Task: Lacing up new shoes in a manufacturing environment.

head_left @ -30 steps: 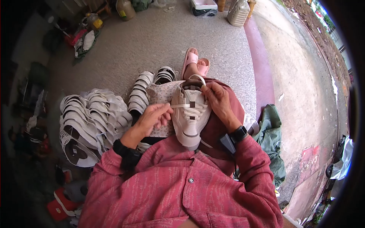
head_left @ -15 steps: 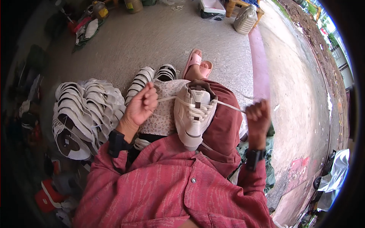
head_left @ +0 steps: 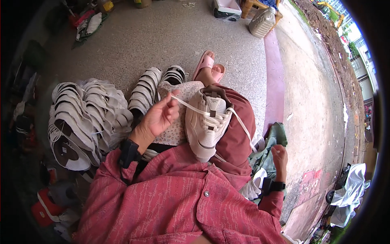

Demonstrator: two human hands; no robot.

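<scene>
A white and beige sneaker point(head_left: 208, 122) lies on my lap, toe towards me, its white laces threaded across the tongue. My left hand point(head_left: 159, 116) is left of it, thumb and forefinger pinching one end of the shoelace point(head_left: 186, 104), which runs taut to the upper eyelets. The other lace end point(head_left: 243, 127) hangs loose from the shoe's right side over my brown trouser leg. My right hand point(head_left: 279, 159) is apart from it, lower right, fingers curled in; I see nothing in them. Beneath the shoe's left side is a floral cloth point(head_left: 185, 90).
Stacked white shoe uppers point(head_left: 71, 118) stand on the floor at left, with another row point(head_left: 145, 91) nearer my knees. Green cloth point(head_left: 277, 134) and white shoe pieces point(head_left: 256, 185) lie by my right arm. A plastic jug point(head_left: 262, 22) and a white tub point(head_left: 226, 8) sit at the back.
My right hand has moved down, and the right lace has gone from taut to hanging slack. My left hand has shifted slightly right, towards the shoe, still pinching its lace end.
</scene>
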